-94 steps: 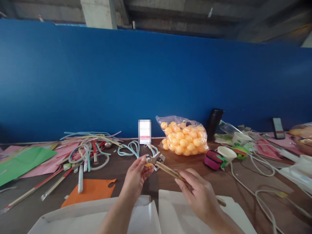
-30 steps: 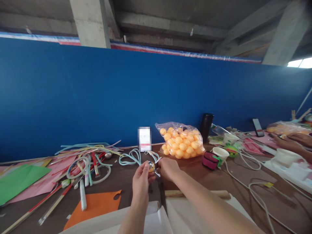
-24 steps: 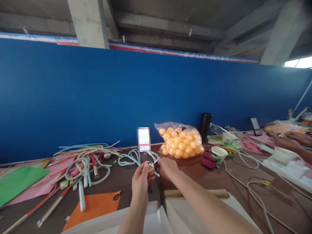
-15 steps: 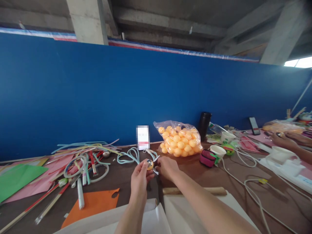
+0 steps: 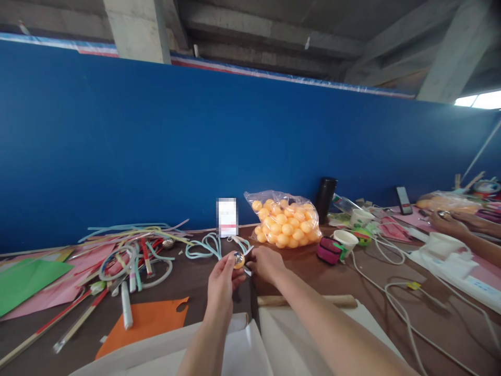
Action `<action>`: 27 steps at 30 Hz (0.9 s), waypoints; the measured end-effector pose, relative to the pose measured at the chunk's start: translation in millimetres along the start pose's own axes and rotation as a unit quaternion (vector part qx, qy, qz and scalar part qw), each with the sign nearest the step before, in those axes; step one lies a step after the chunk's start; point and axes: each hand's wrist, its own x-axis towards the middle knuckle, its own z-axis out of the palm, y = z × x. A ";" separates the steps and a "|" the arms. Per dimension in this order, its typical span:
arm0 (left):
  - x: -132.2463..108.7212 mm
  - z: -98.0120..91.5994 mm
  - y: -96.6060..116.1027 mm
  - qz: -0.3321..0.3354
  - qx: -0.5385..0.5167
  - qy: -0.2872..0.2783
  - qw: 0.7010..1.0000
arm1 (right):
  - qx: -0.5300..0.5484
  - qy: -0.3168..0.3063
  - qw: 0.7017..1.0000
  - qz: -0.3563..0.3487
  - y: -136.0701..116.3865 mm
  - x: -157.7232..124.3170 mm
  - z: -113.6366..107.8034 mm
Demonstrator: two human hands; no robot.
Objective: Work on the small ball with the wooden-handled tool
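Note:
My left hand pinches a small orange ball with a shiny metal cap between thumb and fingertips, held above the brown table. My right hand is curled, knuckles up, just right of the ball, reaching to a small white piece on the table; what its fingers hold is hidden. A wooden stick lies on the table under my right forearm. A light-blue cord loops just behind the hands.
A clear bag of orange balls sits behind, with a black cylinder, a pink pouch and paper cups to its right. Coloured strips, markers and paper sheets cover the left. Another person's hands work at far right. White cables trail right.
Since three seconds ago my right hand put down the wooden stick and moved forward beside the ball. Over the last second both hands barely moved; the view tilted up slightly.

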 end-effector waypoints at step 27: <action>-6.9 0.6 5.1 -0.049 -0.068 -0.085 0.993 | 0.658 -0.052 0.749 0.048 16.1 -44.5 -22.4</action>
